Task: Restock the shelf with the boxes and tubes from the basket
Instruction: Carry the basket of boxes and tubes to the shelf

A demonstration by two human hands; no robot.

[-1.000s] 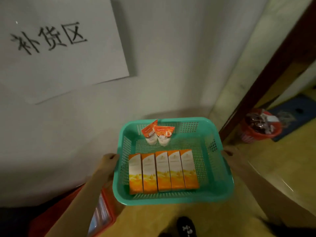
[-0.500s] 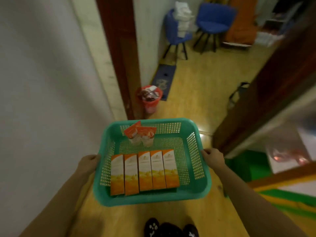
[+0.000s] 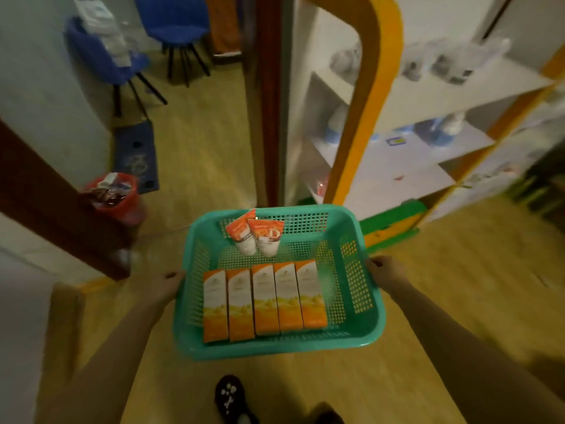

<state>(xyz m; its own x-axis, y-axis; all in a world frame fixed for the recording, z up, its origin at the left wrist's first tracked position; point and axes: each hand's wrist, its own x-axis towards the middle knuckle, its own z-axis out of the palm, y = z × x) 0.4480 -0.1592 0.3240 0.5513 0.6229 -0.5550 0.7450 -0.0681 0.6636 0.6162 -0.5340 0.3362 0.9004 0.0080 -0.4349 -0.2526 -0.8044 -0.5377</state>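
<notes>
Green perforated plastic basket (image 3: 363,304) carried toward the white shelf (image 3: 458,87).
Left hand (image 3: 165,286) and right hand (image 3: 383,270) grip its side rims — inside, five orange-and-white boxes (image 3: 263,304) and two orange-and-white tubes (image 3: 256,235).

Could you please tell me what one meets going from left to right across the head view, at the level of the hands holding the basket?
Left hand → five orange boxes lying in a row inside the green basket → right hand, each hand gripping one side rim.

Red bin (image 3: 114,194) beside doorframe; blue chairs (image 3: 171,29) beyond.
</notes>
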